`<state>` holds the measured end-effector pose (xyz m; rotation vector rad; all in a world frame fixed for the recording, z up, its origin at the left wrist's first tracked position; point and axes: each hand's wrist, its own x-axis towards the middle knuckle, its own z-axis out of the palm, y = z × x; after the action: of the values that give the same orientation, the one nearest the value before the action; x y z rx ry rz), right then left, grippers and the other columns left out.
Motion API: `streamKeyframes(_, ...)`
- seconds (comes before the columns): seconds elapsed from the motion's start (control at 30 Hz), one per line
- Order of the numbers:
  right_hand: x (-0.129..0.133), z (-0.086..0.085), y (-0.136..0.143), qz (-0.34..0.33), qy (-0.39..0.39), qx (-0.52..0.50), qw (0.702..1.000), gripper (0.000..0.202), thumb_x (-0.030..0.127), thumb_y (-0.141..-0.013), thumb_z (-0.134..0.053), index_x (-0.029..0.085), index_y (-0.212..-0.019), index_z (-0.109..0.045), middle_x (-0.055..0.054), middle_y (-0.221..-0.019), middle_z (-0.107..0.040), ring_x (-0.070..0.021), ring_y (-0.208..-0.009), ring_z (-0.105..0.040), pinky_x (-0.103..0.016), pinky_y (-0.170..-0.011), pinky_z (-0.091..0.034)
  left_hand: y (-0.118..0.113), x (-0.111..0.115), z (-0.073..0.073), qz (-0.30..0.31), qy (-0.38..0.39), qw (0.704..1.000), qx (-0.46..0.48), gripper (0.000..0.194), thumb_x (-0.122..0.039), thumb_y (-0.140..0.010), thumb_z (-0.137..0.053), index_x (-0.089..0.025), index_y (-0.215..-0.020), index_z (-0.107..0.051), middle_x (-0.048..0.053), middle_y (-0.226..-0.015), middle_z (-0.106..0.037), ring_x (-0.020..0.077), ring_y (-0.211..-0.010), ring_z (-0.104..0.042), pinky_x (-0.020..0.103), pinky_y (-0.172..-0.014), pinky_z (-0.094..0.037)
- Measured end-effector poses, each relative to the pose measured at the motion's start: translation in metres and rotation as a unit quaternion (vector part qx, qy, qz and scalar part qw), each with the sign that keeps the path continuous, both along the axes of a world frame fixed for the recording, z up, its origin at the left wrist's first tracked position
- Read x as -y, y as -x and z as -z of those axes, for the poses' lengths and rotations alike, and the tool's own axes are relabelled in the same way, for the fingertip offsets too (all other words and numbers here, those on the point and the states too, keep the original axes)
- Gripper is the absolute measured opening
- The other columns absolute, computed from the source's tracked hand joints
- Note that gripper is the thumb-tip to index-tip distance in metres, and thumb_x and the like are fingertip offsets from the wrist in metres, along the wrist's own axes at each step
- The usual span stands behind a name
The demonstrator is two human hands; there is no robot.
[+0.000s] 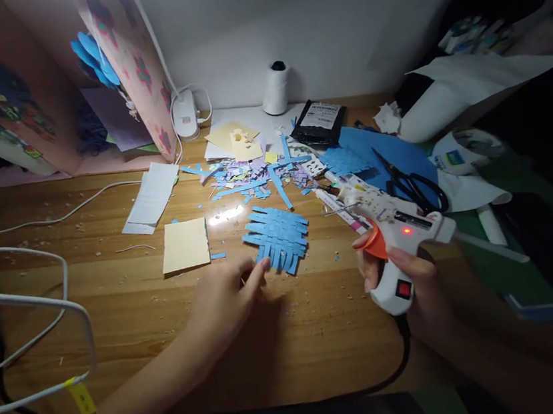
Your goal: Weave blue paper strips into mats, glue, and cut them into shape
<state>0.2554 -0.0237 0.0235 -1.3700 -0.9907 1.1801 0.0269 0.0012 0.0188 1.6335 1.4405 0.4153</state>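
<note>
Light from twelve o'clock glared off the tabletop [319,309]; the left hand [229,293] shadowed towards six; three o'clock was dim, blurred.

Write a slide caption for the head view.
Right hand holding a glue gun, its red light glowing; left hand beside woven blue paper on a wooden desk.

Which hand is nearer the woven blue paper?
Left. The left hand is at the near-left edge of the woven blue paper; the right hand, holding the glue gun, is farther right.
</note>
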Motion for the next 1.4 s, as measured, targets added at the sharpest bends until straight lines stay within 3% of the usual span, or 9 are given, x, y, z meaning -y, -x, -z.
streamKeyframes(0.13,0.002,-0.001,0.000,-0.007,0.024,-0.033,0.999,0.026,0.044,-0.072,-0.052,0.020,-0.077,-0.060,0.001,-0.044,-0.051,-0.0126,-0.039,-0.042,-0.024,-0.037,-0.032,0.012,-0.024,0.008,0.125,-0.227,0.965,-0.041,0.031,-0.040,-0.075,-0.066,-0.019,-0.097,-0.059,0.009,-0.103,-0.062,0.0220,-0.090,-0.058,0.035,-0.074,-0.047)
streamKeyframes(0.3,0.003,0.000,-0.001,-0.007,0.024,-0.050,0.998,0.025,0.043,-0.074,-0.053,0.021,-0.081,-0.062,0.002,-0.044,-0.052,-0.0120,-0.041,-0.044,-0.023,-0.040,-0.034,0.018,-0.041,0.017,0.220,-0.260,0.940,-0.030,0.028,-0.030,-0.083,-0.060,-0.019,-0.108,-0.055,0.009,-0.117,-0.057,0.0213,-0.107,-0.053,0.037,-0.090,-0.043)
streamKeyframes(0.43,0.004,0.003,-0.002,-0.011,0.028,-0.043,0.999,0.027,0.043,-0.074,-0.053,0.019,-0.080,-0.063,0.002,-0.043,-0.053,-0.0118,-0.039,-0.042,-0.023,-0.039,-0.033,0.017,-0.044,0.020,0.213,-0.305,0.928,-0.024,0.016,-0.023,-0.091,-0.047,-0.018,-0.098,-0.060,0.007,-0.102,-0.063,0.0164,-0.094,-0.058,0.032,-0.083,-0.047)
streamKeyframes(0.57,0.005,0.005,-0.004,-0.027,0.029,-0.027,0.999,0.028,0.044,-0.074,-0.052,0.019,-0.080,-0.062,0.002,-0.043,-0.053,-0.0123,-0.038,-0.043,-0.024,-0.037,-0.034,0.014,-0.045,0.021,0.125,-0.399,0.908,-0.004,0.012,-0.017,-0.089,-0.048,-0.016,-0.085,-0.059,0.007,-0.090,-0.066,0.0150,-0.084,-0.061,0.030,-0.074,-0.050)
streamKeyframes(0.87,0.006,-0.002,0.001,-0.026,0.056,-0.026,0.998,0.026,0.046,-0.070,-0.055,0.020,-0.068,-0.060,0.002,-0.043,-0.052,-0.0105,-0.035,-0.041,-0.023,-0.036,-0.032,0.012,-0.026,0.004,0.091,-0.574,0.811,-0.061,0.009,-0.011,-0.075,-0.061,-0.017,-0.074,-0.056,0.001,-0.084,-0.070,0.0118,-0.073,-0.064,0.023,-0.067,-0.050)
streamKeyframes(1.03,0.007,-0.001,-0.001,-0.045,0.053,-0.015,0.997,0.026,0.046,-0.072,-0.055,0.022,-0.079,-0.063,0.002,-0.045,-0.054,-0.0131,-0.039,-0.045,-0.024,-0.037,-0.034,0.004,-0.021,0.019,0.079,-0.403,0.909,-0.078,0.009,-0.018,-0.079,-0.057,-0.017,-0.071,-0.059,0.000,-0.071,-0.066,0.0095,-0.058,-0.057,0.021,-0.053,-0.042)
streamKeyframes(1.13,0.008,0.001,0.000,-0.127,0.090,0.033,0.987,0.030,0.048,-0.074,-0.053,0.019,-0.078,-0.063,0.001,-0.045,-0.055,-0.0139,-0.038,-0.046,-0.025,-0.037,-0.035,0.004,-0.022,0.022,0.066,-0.299,0.950,-0.057,0.011,-0.022,-0.082,-0.056,-0.017,-0.074,-0.063,0.000,-0.071,-0.065,0.0106,-0.062,-0.057,0.023,-0.058,-0.042)
streamKeyframes(1.27,0.010,0.008,0.002,-0.245,0.134,0.138,0.950,0.029,0.045,-0.078,-0.052,0.018,-0.077,-0.062,0.001,-0.047,-0.056,-0.0144,-0.041,-0.049,-0.026,-0.041,-0.037,0.007,-0.025,0.020,0.045,-0.243,0.969,-0.019,0.009,-0.021,-0.081,-0.056,-0.017,-0.078,-0.064,0.000,-0.074,-0.066,0.0106,-0.066,-0.059,0.022,-0.061,-0.042)
streamKeyframes(1.4,0.012,0.018,0.002,-0.263,0.168,0.173,0.934,0.031,0.047,-0.081,-0.049,0.018,-0.075,-0.058,0.002,-0.048,-0.053,-0.0134,-0.044,-0.048,-0.025,-0.044,-0.038,0.008,-0.027,0.020,0.037,-0.233,0.972,-0.017,0.008,-0.019,-0.081,-0.056,-0.017,-0.078,-0.063,0.000,-0.075,-0.066,0.0110,-0.066,-0.059,0.023,-0.061,-0.043)
